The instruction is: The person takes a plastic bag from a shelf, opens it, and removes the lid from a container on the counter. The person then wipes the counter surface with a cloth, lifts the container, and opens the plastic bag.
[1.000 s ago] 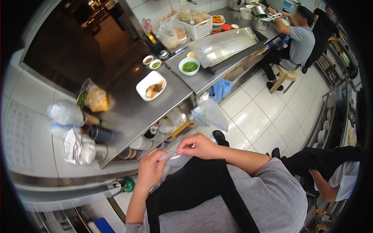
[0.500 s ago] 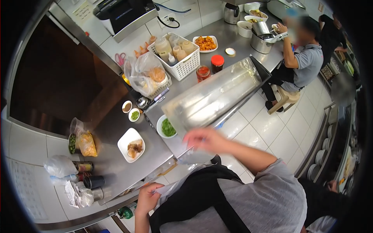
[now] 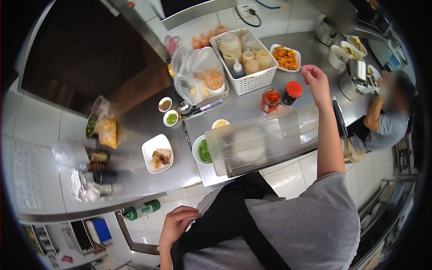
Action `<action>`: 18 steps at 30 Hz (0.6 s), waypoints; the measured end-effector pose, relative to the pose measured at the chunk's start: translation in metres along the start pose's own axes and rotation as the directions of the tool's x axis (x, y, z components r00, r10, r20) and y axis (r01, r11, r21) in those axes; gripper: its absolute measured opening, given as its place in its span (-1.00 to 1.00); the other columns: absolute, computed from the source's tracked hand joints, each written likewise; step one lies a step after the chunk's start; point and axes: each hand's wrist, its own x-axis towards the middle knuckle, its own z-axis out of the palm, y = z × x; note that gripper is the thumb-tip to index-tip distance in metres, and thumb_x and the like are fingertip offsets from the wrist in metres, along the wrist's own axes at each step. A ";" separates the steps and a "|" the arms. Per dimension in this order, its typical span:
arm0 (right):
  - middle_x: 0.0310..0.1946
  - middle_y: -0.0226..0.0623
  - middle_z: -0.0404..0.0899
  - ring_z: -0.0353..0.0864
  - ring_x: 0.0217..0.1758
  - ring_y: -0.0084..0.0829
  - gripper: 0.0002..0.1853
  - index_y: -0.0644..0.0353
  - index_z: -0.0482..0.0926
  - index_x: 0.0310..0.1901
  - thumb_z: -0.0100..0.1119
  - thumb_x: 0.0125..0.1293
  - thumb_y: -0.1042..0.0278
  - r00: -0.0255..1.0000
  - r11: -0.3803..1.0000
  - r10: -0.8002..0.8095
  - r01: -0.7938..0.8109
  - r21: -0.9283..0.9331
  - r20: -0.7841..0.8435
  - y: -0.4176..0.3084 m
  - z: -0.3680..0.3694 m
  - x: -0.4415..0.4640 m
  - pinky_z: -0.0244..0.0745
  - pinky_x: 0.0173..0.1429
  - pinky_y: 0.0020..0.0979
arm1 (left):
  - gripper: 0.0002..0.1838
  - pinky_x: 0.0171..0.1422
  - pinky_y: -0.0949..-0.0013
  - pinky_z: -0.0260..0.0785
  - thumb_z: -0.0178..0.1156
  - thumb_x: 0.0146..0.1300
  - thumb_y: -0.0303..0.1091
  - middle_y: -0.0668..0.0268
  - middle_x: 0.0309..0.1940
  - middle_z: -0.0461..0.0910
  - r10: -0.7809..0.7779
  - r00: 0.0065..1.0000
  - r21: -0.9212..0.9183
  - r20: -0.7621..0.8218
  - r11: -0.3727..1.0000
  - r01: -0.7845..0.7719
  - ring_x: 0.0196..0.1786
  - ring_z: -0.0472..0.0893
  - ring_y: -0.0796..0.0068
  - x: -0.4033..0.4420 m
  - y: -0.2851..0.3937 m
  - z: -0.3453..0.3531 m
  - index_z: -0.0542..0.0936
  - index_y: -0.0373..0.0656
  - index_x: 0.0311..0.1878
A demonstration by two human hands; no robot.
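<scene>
My right hand (image 3: 317, 85) reaches over the counter, fingers slightly curled and a little apart, with nothing seen in them. It is between the white dish of orange food (image 3: 285, 58) and the clear-lidded container (image 3: 274, 137); below its wrist stands a red-lidded jar (image 3: 293, 92). My left hand (image 3: 179, 222) is low, beside the black apron (image 3: 216, 229), fingers curled around a small whitish bit I cannot make out. A white dish with browned food (image 3: 157, 154) and a bowl of chopped greens (image 3: 203, 150) are on the counter.
A white basket of bottles (image 3: 252, 83) and bagged food (image 3: 200, 76) stand along the back. An open red jar (image 3: 271, 100) is beside the red-lidded one. Cans and bags are at the left. A seated person (image 3: 391, 121) works at the right, near a metal pot (image 3: 351, 85).
My right hand has gone from my apron, out over the clear-lidded container, to the far side of the counter. My left hand stays low by the apron. The view has shifted.
</scene>
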 end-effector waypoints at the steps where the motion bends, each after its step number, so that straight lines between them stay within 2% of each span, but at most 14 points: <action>1: -0.45 -0.50 0.52 0.42 -0.43 -0.70 -0.86 0.22 0.58 -0.22 0.13 0.28 0.37 0.995 1.000 0.004 -0.001 -0.025 0.098 0.000 0.011 -0.001 0.33 -0.34 -0.63 | -0.66 -0.04 0.39 0.46 0.06 0.00 -0.76 0.24 -0.24 0.63 -0.012 1.000 -0.046 0.012 0.999 0.012 -0.14 0.61 0.30 -0.002 -0.002 0.002 0.67 -0.16 -0.23; 3: -0.42 -0.45 0.54 0.48 -0.36 -0.67 -0.84 0.28 0.58 -0.19 0.13 0.26 0.40 0.963 0.994 0.036 -0.008 -0.105 0.268 -0.017 0.044 -0.009 0.39 -0.27 -0.61 | -0.72 -0.02 0.40 0.44 0.08 0.06 -0.71 0.24 -0.22 0.64 0.010 1.000 -0.057 0.000 0.998 -0.010 -0.13 0.61 0.34 -0.005 -0.013 0.006 0.65 -0.20 -0.21; 5: -0.41 -0.39 0.58 0.52 -0.34 -0.63 -0.82 0.31 0.58 -0.18 0.13 0.27 0.39 0.896 0.971 -0.010 0.115 -0.211 0.443 -0.037 0.091 -0.016 0.43 -0.23 -0.56 | -0.81 0.01 0.42 0.41 0.07 0.18 -0.63 0.25 -0.22 0.64 -0.116 0.993 -0.243 0.001 0.963 0.113 -0.11 0.61 0.40 -0.009 -0.024 0.014 0.62 -0.24 -0.19; 6: -0.40 -0.34 0.60 0.53 -0.35 -0.57 -0.82 0.30 0.59 -0.19 0.14 0.26 0.38 0.875 0.951 -0.100 0.225 -0.214 0.474 -0.048 0.120 -0.019 0.44 -0.23 -0.53 | -0.85 0.04 0.44 0.39 0.05 0.26 -0.54 0.26 -0.20 0.65 -0.118 0.993 -0.270 0.017 0.956 0.118 -0.10 0.60 0.45 -0.010 -0.029 0.017 0.60 -0.26 -0.17; 9: -0.33 -0.24 0.63 0.57 -0.29 -0.49 -0.81 0.31 0.60 -0.21 0.11 0.29 0.35 0.757 0.826 -0.425 0.548 -0.129 0.496 -0.074 0.215 -0.006 0.45 -0.18 -0.49 | -0.85 0.06 0.45 0.38 0.04 0.28 -0.52 0.25 -0.20 0.65 -0.106 0.994 -0.355 0.031 0.928 0.110 -0.10 0.60 0.45 -0.015 -0.036 0.021 0.59 -0.26 -0.17; 11: -0.27 -0.20 0.64 0.60 -0.25 -0.29 -0.81 0.20 0.64 -0.19 0.02 0.29 0.43 0.531 0.521 -0.695 0.837 -0.171 0.484 -0.067 0.276 0.028 0.45 -0.13 -0.44 | -0.85 0.06 0.46 0.37 0.05 0.28 -0.52 0.23 -0.19 0.65 -0.107 0.994 -0.392 0.017 0.914 0.106 -0.10 0.60 0.45 -0.021 -0.038 0.017 0.59 -0.28 -0.17; 12: -0.27 -0.20 0.64 0.60 -0.25 -0.29 -0.81 0.20 0.64 -0.19 0.02 0.29 0.43 0.518 0.513 -0.700 0.844 -0.157 0.492 -0.051 0.299 0.049 0.45 -0.13 -0.44 | -0.86 0.05 0.46 0.37 0.04 0.29 -0.51 0.23 -0.20 0.65 -0.117 0.993 -0.404 -0.005 0.909 0.105 -0.10 0.60 0.45 -0.026 -0.042 0.016 0.59 -0.29 -0.18; 13: -0.23 -0.18 0.63 0.60 -0.19 -0.27 -0.80 0.19 0.64 -0.18 0.02 0.28 0.41 0.541 0.298 -0.432 0.841 -0.452 0.722 -0.032 0.324 0.069 0.46 -0.10 -0.41 | -0.86 0.05 0.46 0.37 0.04 0.29 -0.51 0.22 -0.21 0.65 -0.128 0.991 -0.415 -0.028 0.904 0.105 -0.11 0.60 0.46 -0.031 -0.044 0.014 0.58 -0.30 -0.19; 14: -0.19 -0.16 0.63 0.61 -0.13 -0.25 -0.79 0.18 0.64 -0.17 0.03 0.26 0.39 0.601 -0.031 -0.098 0.795 -0.606 0.793 -0.024 0.339 0.076 0.47 -0.06 -0.39 | -0.86 0.05 0.46 0.37 0.04 0.29 -0.51 0.22 -0.21 0.65 -0.137 0.990 -0.420 -0.046 0.901 0.105 -0.11 0.60 0.46 -0.036 -0.044 0.014 0.58 -0.30 -0.19; 15: -0.17 -0.12 0.62 0.61 -0.12 -0.22 -0.78 0.20 0.63 -0.16 0.05 0.23 0.35 0.752 0.357 0.043 0.603 -0.713 0.657 -0.022 0.336 0.064 0.49 -0.05 -0.34 | -0.86 0.06 0.45 0.36 0.04 0.30 -0.49 0.21 -0.23 0.65 -0.149 0.987 -0.460 -0.064 0.882 0.103 -0.12 0.59 0.46 -0.043 -0.042 0.014 0.57 -0.32 -0.21; 16: -0.15 -0.08 0.62 0.62 -0.11 -0.19 -0.75 0.22 0.62 -0.16 0.08 0.20 0.30 0.807 0.649 0.252 0.269 -0.712 0.535 -0.018 0.328 0.052 0.51 -0.04 -0.29 | -0.86 0.07 0.43 0.35 0.04 0.31 -0.47 0.21 -0.24 0.64 -0.160 0.984 -0.497 -0.083 0.862 0.098 -0.12 0.58 0.47 -0.049 -0.041 0.013 0.56 -0.33 -0.23; 17: -0.15 -0.05 0.61 0.63 -0.10 -0.16 -0.72 0.24 0.61 -0.15 0.08 0.20 0.27 0.739 0.566 0.336 0.337 -0.752 0.584 -0.025 0.324 0.048 0.52 -0.04 -0.25 | -0.86 0.07 0.43 0.35 0.04 0.31 -0.47 0.21 -0.24 0.64 -0.171 0.980 -0.498 -0.105 0.862 0.097 -0.12 0.58 0.47 -0.056 -0.043 0.012 0.56 -0.33 -0.23; 18: -0.16 -0.05 0.62 0.63 -0.09 -0.15 -0.71 0.25 0.61 -0.15 0.07 0.20 0.26 0.731 0.483 0.341 0.403 -0.777 0.591 -0.020 0.324 0.053 0.53 -0.05 -0.24 | -0.85 0.05 0.45 0.36 0.03 0.31 -0.48 0.22 -0.25 0.65 -0.193 0.973 -0.509 -0.127 0.854 0.103 -0.13 0.59 0.47 -0.064 -0.046 0.015 0.57 -0.32 -0.21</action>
